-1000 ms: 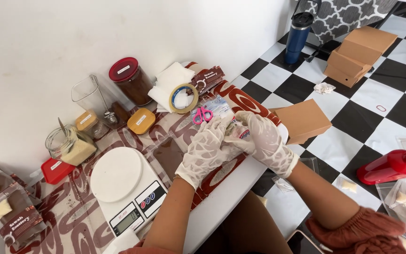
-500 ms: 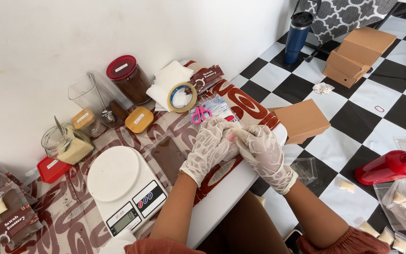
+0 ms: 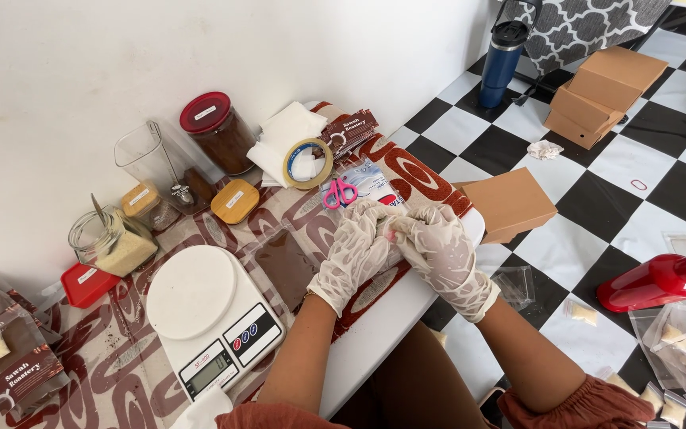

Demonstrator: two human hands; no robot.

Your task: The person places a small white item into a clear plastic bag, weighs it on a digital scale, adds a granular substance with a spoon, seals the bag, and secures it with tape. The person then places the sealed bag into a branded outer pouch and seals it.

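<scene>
Pouch (image 3: pixel 371 189) is the white one lying on the patterned cloth (image 3: pixel 121 365) right past my fingertips, with pink scissors (image 3: pixel 340 193) sitting on its left edge. Both my hands are gloved and bunched together over the table edge: left hand (image 3: pixel 356 253) curled in, right hand (image 3: pixel 442 256) pressed against it, fingertips meeting around something small I can't really make out. Brown packet (image 3: pixel 283 266) is just left of my left hand, white scale (image 3: pixel 212 318) further left. Tape roll (image 3: pixel 308 164) and red-lid jar (image 3: pixel 220 133) sit back by the wall.
</scene>
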